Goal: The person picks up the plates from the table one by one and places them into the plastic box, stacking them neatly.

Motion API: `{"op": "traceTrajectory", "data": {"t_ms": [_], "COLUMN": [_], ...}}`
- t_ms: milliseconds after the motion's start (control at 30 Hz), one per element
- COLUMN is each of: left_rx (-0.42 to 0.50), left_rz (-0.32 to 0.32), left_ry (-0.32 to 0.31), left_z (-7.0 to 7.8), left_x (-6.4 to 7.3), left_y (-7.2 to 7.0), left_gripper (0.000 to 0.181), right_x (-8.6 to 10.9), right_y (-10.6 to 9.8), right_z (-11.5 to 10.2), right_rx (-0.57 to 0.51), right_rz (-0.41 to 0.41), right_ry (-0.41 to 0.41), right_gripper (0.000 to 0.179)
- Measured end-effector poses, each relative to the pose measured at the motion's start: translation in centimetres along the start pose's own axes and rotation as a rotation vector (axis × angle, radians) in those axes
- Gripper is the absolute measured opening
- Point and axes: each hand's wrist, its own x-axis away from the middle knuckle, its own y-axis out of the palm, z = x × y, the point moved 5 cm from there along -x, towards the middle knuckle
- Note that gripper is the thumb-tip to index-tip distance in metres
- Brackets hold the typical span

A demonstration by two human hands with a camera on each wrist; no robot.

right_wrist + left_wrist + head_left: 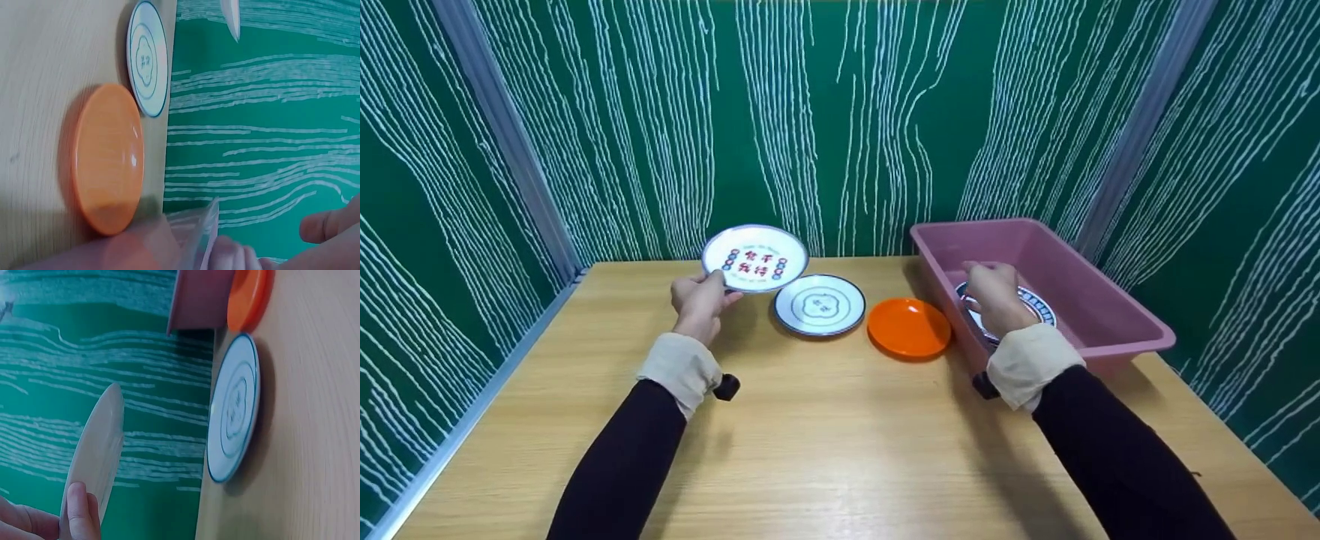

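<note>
Pink tub [1080, 300] walls and our right hand [999, 298] hide part of the blue-bordered plate [1039, 307] inside; with some fingers behind the wall, we cannot tell whether that hand grips it. Our left hand [699, 300] pinches the white plate with red characters [755, 259] above the counter [840, 427], printed face tilted up towards us. From the left wrist it shows nearly edge-on, lower end cut off, long axis slanting up rightward.
</note>
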Motion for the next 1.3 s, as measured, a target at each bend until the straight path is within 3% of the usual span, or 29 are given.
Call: {"op": "traceTrajectory", "data": {"t_ms": [233, 467, 667, 800, 1000, 1300], "left_rx": [0.042, 0.117, 0.116, 0.103, 0.136, 0.174], "left_rz": [-0.077, -0.142, -0.157, -0.169, -0.189, -0.226], "left_ry": [-0.007, 0.030, -0.001, -0.019, -0.011, -0.011], "left_z": [-0.5, -1.1, -2.5, -3.4, -4.1, -6.2], "left_x": [1.8, 3.5, 4.7, 5.4, 6.3, 6.8], "left_y": [2.0, 4.1, 5.2, 5.7, 6.7, 7.3], "left_gripper": [0.042, 0.035, 0.034, 0.033, 0.035, 0.033], "right_x": [1.0, 2.2, 3.5, 4.3, 4.9, 4.5], "right_y": [2.4, 5.8, 7.8, 8.8, 9.7, 9.6], "right_z": [0.0, 0.1, 1.0, 1.6, 1.8, 3.0], "right_rx": [-0.044, -0.036, -0.005, -0.041, -0.092, -0.073], "right_rz": [-0.081, -0.174, -0.294, -0.331, -0.304, -0.213], "right_ry": [0.016, -0.002, 0.038, 0.070, 0.062, 0.058], "right_gripper": [0.042, 0.043, 0.042, 0.038, 0.038, 0.046]}}
